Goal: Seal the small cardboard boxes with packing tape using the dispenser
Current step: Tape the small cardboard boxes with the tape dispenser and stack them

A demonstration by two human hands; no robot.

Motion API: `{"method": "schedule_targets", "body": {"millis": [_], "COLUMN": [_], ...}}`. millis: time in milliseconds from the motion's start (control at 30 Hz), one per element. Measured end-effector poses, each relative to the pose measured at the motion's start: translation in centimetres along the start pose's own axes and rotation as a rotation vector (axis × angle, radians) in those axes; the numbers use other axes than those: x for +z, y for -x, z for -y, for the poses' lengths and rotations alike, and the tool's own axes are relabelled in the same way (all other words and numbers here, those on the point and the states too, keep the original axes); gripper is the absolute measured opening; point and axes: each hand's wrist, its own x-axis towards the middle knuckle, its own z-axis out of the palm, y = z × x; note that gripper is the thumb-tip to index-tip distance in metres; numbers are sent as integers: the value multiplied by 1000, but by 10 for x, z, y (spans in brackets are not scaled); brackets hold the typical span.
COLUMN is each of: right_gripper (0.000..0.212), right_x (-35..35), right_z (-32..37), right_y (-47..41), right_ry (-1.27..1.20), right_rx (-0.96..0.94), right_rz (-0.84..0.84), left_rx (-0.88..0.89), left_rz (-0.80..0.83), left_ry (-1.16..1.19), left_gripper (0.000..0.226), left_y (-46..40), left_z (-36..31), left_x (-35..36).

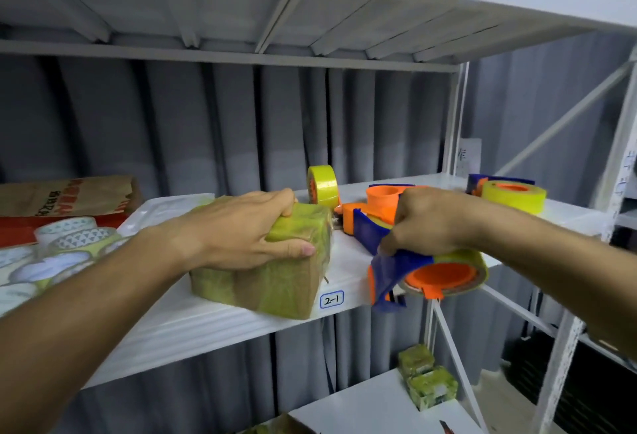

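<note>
A small cardboard box [275,282], wrapped in yellowish tape, lies on the white shelf [193,323] near its front edge. My left hand [238,230] rests on top of the box, fingers curled over its far edge and thumb along its near side. My right hand [431,223] grips a blue and orange tape dispenser [427,275] holding a yellowish roll, just right of the box at the shelf's front edge. Box and dispenser are apart.
A second orange and blue dispenser [372,216] lies behind my right hand. Yellow tape rolls stand at the back [322,185] and far right [513,196]. Clear tape rolls [69,237] and a brown paper bag [69,196] fill the left. Taped boxes [427,378] sit on the lower shelf.
</note>
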Motion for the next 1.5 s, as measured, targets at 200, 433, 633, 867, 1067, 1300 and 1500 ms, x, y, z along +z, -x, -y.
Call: {"method": "schedule_targets", "body": {"millis": [200, 433, 633, 867, 1067, 1300, 1500], "right_gripper": [41, 48, 44, 46, 52, 46, 39], "right_x": [-24, -32, -23, -14, -10, -9, -8], "right_z": [-18, -26, -31, -40, -45, -43, -36], "right_y": [9, 20, 14, 10, 15, 21, 23], "right_ry": [-200, -440, -581, -653, -724, -849, -927], "right_rx": [22, -42, -13, -6, -25, -72, -103], "right_rz": [-63, -124, -172, -187, -218, -227, -254], "left_rx": [-35, 84, 20, -103, -126, -235, -218], "left_rz": [-19, -37, 110, 253, 268, 206, 162], "left_ry": [23, -114, -130, -214, -180, 30, 153], "left_gripper": [65, 61, 53, 50, 59, 111, 94], "left_y": [7, 19, 7, -15, -25, 8, 17], "left_z": [-4, -15, -29, -47, -44, 3, 14], "left_x": [-1, 1, -12, -25, -24, -21, -26]}}
